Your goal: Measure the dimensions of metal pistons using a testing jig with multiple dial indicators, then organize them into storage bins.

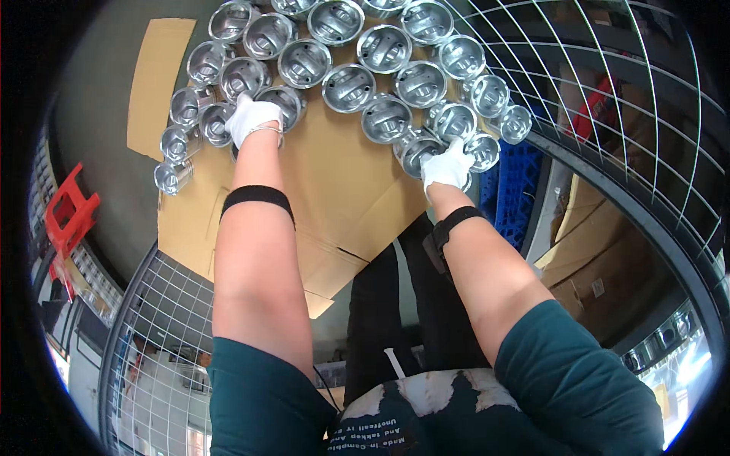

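Many silvery metal pistons stand hollow side up in rows on a flat cardboard sheet [334, 175]. My left hand [255, 120], in a white glove, is closed over a piston at the near left edge of the group; the hand covers most of that piston, and only slivers of metal show beneath it. Touching distance away is another piston [281, 105]. My right hand [449, 166], also gloved in white, grips a piston at the near right edge, its metal showing beside the palm. Close by stand a piston [420, 156] and another piston [484, 152].
A wire mesh panel with a dark frame [631, 201] curves along the right, and a second mesh panel [163, 304] stands at the lower left. Beyond are a blue plastic crate [519, 190], a red stool [70, 213] and a loose cardboard piece [158, 83].
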`<state>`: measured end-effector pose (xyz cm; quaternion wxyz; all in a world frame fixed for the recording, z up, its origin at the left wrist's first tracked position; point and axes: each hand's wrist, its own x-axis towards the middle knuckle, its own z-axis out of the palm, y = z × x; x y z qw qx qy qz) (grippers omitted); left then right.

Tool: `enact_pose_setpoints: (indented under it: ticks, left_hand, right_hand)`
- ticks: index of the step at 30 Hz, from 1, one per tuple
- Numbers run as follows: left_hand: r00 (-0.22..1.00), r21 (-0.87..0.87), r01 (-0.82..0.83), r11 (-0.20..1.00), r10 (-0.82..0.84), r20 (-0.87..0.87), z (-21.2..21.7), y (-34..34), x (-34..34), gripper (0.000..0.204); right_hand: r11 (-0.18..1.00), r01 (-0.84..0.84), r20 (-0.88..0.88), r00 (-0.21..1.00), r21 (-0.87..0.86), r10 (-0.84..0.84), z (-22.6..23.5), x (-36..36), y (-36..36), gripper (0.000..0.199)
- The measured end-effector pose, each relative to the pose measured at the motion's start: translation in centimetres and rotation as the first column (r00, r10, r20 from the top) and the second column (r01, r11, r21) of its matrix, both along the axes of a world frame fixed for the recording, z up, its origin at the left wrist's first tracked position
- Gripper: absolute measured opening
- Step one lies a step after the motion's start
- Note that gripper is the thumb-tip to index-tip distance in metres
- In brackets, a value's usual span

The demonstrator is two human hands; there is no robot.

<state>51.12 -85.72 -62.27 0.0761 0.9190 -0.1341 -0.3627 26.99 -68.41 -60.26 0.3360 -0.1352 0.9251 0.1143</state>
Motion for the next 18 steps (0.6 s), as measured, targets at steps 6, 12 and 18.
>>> enact_pose_setpoints:
  ticks: [6,12,18]
  left_hand:
    - [0.76,0.268,0.568,0.778,-0.621,0.193,-0.3,0.7,-0.3,0.058]
    - [0.738,0.199,0.598,0.776,-0.63,0.24,-0.2,1.3,0.6,0.056]
    - [0.501,0.044,0.859,0.51,-0.856,0.128,2.8,3.7,10.2,0.059]
  right_hand:
    - [0.997,0.077,-0.035,0.996,0.016,-0.077,-1.2,0.3,-0.5,0.07]
    - [1.0,0.018,-0.003,1.0,-0.008,-0.018,-0.1,-1.0,0.3,0.063]
    - [0.961,-0.081,0.334,0.927,-0.263,0.17,2.2,-4.2,3.9,0.067]
